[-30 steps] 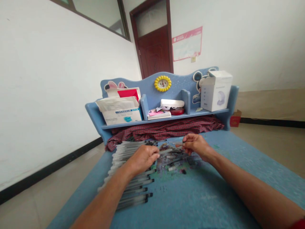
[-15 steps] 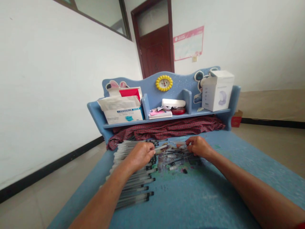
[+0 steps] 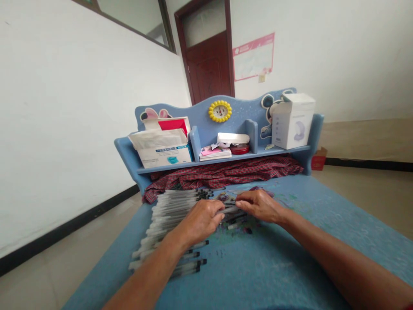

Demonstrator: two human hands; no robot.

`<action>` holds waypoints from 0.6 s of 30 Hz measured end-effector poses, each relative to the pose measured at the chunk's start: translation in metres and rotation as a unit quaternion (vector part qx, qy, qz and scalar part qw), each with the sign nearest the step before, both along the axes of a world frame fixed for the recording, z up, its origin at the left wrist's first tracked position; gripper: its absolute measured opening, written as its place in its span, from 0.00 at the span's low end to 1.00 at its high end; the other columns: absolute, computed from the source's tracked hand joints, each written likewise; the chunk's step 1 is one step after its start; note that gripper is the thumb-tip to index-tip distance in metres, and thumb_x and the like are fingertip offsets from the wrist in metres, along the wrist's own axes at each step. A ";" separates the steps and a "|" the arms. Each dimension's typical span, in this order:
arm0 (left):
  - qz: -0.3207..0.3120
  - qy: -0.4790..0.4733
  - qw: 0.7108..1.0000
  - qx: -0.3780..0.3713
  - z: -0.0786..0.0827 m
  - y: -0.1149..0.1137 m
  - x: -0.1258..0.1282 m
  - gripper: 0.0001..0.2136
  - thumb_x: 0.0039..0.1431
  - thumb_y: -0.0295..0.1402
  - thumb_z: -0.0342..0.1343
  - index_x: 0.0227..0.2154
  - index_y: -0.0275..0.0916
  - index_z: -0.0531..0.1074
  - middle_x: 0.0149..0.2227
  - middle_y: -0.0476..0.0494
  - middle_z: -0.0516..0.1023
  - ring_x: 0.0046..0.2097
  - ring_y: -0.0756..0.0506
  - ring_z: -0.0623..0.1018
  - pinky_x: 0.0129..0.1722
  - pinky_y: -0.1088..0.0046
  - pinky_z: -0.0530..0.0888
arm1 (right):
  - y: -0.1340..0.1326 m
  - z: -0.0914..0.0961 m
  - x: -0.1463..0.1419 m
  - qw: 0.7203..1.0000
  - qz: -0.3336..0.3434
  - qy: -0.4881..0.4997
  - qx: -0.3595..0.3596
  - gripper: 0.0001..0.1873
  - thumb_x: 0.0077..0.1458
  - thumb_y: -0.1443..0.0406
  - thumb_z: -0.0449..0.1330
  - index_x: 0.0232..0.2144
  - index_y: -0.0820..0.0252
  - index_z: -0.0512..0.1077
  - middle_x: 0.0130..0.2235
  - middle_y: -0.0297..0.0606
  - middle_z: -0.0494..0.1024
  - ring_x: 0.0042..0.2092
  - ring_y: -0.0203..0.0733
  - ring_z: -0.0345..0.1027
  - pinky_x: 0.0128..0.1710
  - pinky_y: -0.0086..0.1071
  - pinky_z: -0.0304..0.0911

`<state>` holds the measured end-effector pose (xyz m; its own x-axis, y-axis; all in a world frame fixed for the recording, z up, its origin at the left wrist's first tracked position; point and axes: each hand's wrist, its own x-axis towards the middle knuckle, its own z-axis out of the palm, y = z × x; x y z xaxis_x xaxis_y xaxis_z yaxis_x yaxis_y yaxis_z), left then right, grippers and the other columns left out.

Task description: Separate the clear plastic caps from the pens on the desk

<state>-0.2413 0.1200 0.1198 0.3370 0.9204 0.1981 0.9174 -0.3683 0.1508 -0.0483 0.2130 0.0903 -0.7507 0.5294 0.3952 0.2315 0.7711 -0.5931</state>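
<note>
My left hand [image 3: 201, 219] and my right hand [image 3: 258, 206] meet over the middle of a blue desk [image 3: 274, 262]. Both pinch the same thin clear pen [image 3: 229, 209], one at each end. A long row of assembled clear pens with black tips [image 3: 167, 224] lies fanned out to the left, partly under my left wrist. Loose pen parts [image 3: 237, 223] lie scattered beneath my hands on a stained patch of the desk.
At the back stands a blue shelf [image 3: 226, 159] with a yellow clock [image 3: 220, 111], a mask box [image 3: 164, 153], a white box [image 3: 292, 122] and booklets. A red plaid cloth [image 3: 226, 174] lies under it. A white wall runs along the left.
My hands have come closer together. The right hand moved left and toward me, and the left hand shifted slightly right, so both now grip one pen.
</note>
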 end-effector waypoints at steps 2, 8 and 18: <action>-0.018 -0.006 1.000 0.007 0.000 -0.001 0.002 0.07 0.58 0.29 0.49 0.35 0.37 0.72 0.32 0.45 0.75 0.35 0.47 0.74 0.35 0.76 0.65 | -0.002 -0.002 -0.001 0.998 0.052 0.003 -0.022 0.17 0.57 0.59 0.51 0.26 0.64 0.71 0.25 0.33 0.69 0.29 0.34 0.62 0.29 0.25 0.55; -0.018 -0.051 0.998 -0.017 0.016 -0.003 -0.006 0.10 0.59 0.31 0.48 0.38 0.37 0.73 0.34 0.47 0.77 0.36 0.48 0.75 0.36 0.77 0.65 | 0.006 0.002 0.007 0.976 0.063 0.029 -0.207 0.15 0.54 0.58 0.54 0.24 0.63 0.67 0.20 0.31 0.68 0.19 0.30 0.59 0.18 0.23 0.53; 0.052 -0.098 0.992 -0.057 0.042 -0.012 -0.002 0.12 0.57 0.38 0.48 0.30 0.37 0.74 0.22 0.53 0.71 0.26 0.51 0.70 0.26 0.80 0.61 | -0.002 0.047 0.019 0.981 0.057 -0.051 -0.179 0.12 0.51 0.59 0.57 0.25 0.64 0.68 0.18 0.29 0.67 0.18 0.29 0.58 0.17 0.22 0.53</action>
